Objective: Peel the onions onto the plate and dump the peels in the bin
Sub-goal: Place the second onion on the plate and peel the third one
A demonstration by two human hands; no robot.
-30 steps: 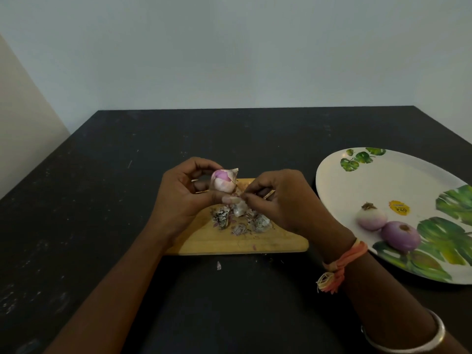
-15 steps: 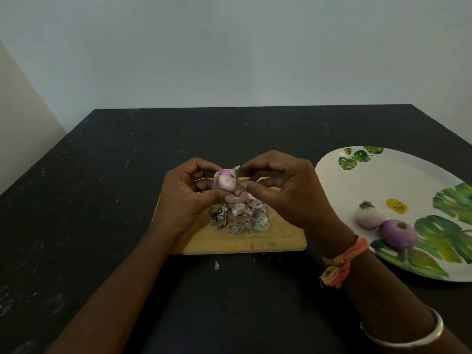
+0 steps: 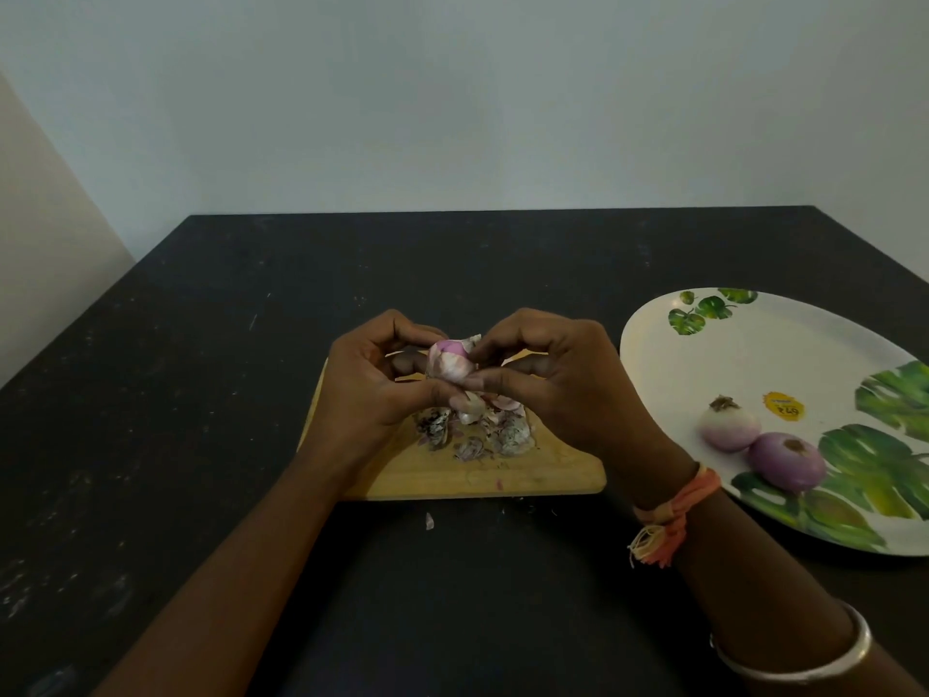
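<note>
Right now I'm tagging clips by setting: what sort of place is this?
Likely a home kitchen or dining corner: a wooden cutting board littered with onion peels, a leaf-print plate holding peeled onions, all on a dark table against plain walls.

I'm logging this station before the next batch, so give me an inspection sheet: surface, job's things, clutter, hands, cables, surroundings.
Surface: dark table, flecked with pale marks; wooden board lies on it.
Job's things: half-peeled onion held above the board; pale peeled onion and purple peeled onion side by side on the plate; peels piled on the board; no bin in view.
Clutter: stray peel scrap on the table in front of the board; yellow sticker on the plate.
Hands: left hand grips the half-peeled onion; right hand pinches its skin.
Cables: nothing seen.
Surroundings: plain pale wall behind the table.
</note>
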